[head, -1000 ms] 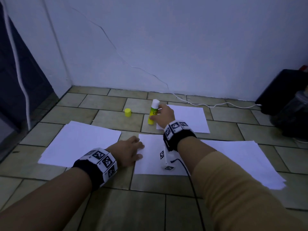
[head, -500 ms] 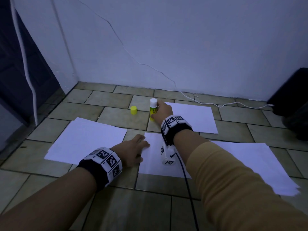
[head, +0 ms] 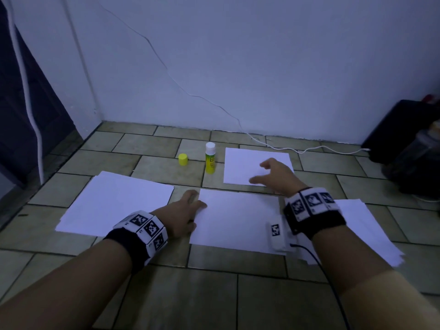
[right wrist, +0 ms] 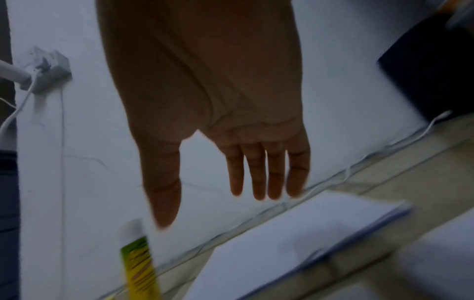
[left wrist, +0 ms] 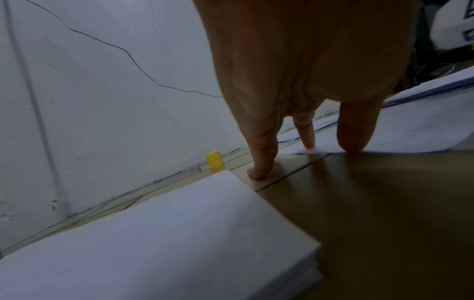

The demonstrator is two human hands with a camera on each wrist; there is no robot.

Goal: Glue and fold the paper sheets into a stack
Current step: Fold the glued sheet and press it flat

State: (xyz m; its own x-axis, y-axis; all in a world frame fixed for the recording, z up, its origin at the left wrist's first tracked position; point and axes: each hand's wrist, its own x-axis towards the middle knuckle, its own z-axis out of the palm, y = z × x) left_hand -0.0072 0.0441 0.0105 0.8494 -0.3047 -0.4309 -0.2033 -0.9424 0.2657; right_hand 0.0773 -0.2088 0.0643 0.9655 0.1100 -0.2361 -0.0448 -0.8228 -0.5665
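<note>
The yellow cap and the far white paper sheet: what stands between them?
The uncapped yellow-green glue stick stands upright there, seen in the head view.

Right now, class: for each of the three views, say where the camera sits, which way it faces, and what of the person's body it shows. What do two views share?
Head: looks forward and down at floor; both forearms, left hand, right hand.
Left wrist: looks along fingers to sheet edge.
Right wrist: looks along spread fingers above paper.
Shared: glue stick, head and right wrist; yellow cap, head and left wrist.
</note>
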